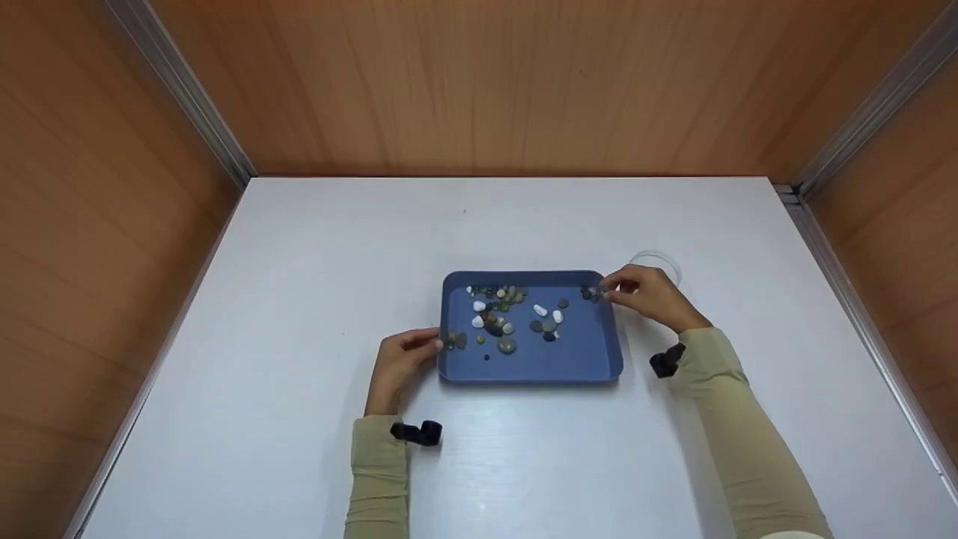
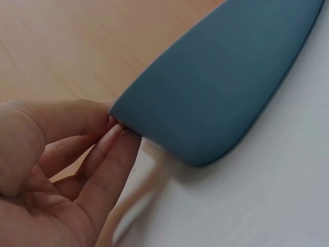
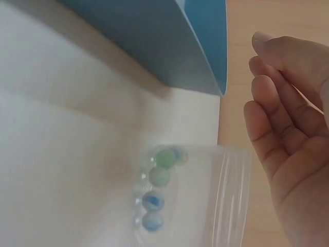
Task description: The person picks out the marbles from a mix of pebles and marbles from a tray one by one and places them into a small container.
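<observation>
A shallow blue tray (image 1: 584, 359) lies on the white table, with pebbles inside it in loose clusters. My left hand (image 1: 400, 364) is at its left side; in the left wrist view the fingertips pinch the tray's edge. My right hand (image 1: 650, 293) reaches to the far right corner, fingertips right at the rim in the head view. The right wrist view shows that hand's fingers loosely bent with nothing between them. A clear plastic container (image 3: 231, 195) beside the tray holds several green and blue marbles (image 3: 153, 201); my right hand largely hides it in the head view.
White pebbles (image 1: 540, 310), a larger grey stone (image 1: 507, 344) and small dark stones (image 1: 591, 293) are spread in the tray. Wood-patterned panels (image 1: 509, 90) with metal corner posts (image 1: 202, 90) enclose the table's back and sides. Both wrists carry black cameras (image 1: 430, 433).
</observation>
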Available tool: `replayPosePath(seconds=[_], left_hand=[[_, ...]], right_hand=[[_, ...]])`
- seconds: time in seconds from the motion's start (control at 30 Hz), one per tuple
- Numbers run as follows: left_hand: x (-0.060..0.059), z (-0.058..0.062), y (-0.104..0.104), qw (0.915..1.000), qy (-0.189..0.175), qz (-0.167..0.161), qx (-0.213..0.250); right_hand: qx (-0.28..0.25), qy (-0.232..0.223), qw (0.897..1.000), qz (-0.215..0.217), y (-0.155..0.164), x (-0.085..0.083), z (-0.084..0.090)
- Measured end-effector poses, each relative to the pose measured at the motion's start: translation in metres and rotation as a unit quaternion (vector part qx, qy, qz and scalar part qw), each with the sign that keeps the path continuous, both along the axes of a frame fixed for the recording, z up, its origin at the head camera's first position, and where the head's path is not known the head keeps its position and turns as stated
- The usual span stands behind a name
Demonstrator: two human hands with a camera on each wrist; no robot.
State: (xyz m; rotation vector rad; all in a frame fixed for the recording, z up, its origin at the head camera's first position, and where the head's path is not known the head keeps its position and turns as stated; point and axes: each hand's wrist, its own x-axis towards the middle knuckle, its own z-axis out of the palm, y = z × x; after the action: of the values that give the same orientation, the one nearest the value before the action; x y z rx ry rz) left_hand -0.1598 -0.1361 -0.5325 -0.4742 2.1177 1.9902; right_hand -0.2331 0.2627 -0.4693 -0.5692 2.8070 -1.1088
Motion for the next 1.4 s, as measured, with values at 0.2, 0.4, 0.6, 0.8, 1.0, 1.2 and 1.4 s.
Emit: replayPosePath(seconds=[0.2,0.4,0.6,0.8,1.0,1.2,1.4], left_hand=[[0.0,0.0,0.0,1.0,0.001,0.0,-0.005],[0.0,0.0,0.0,1.0,0.0,0.005,0.006],[0.0,-0.002,0.001,0.9999,-0.001,0.01,0.009],[0.001,0.0,0.001,1.0,-0.003,0.004,0.003],[0.001,0.0,0.001,1.0,-0.002,-0.002,0.0],[0.0,0.0,0.0,1.0,-0.001,0.0,-0.001],[0.0,-0.001,0.001,1.0,-0.002,0.001,-0.008]], right_hand=[[0.003,0.008,1.0,-0.016,0.014,0.001,0.002],[0.009,0.016,0.999,-0.038,0.026,0.001,0.003],[0.012,0.022,0.998,-0.051,0.036,0.001,0.006],[0.005,0.031,0.997,-0.071,0.046,0.002,0.007],[0.003,0.035,0.996,-0.083,0.055,0.004,0.008],[0.014,0.023,0.995,-0.096,0.062,0.004,0.009],[0.01,0.03,0.994,-0.106,0.068,0.005,0.009]])
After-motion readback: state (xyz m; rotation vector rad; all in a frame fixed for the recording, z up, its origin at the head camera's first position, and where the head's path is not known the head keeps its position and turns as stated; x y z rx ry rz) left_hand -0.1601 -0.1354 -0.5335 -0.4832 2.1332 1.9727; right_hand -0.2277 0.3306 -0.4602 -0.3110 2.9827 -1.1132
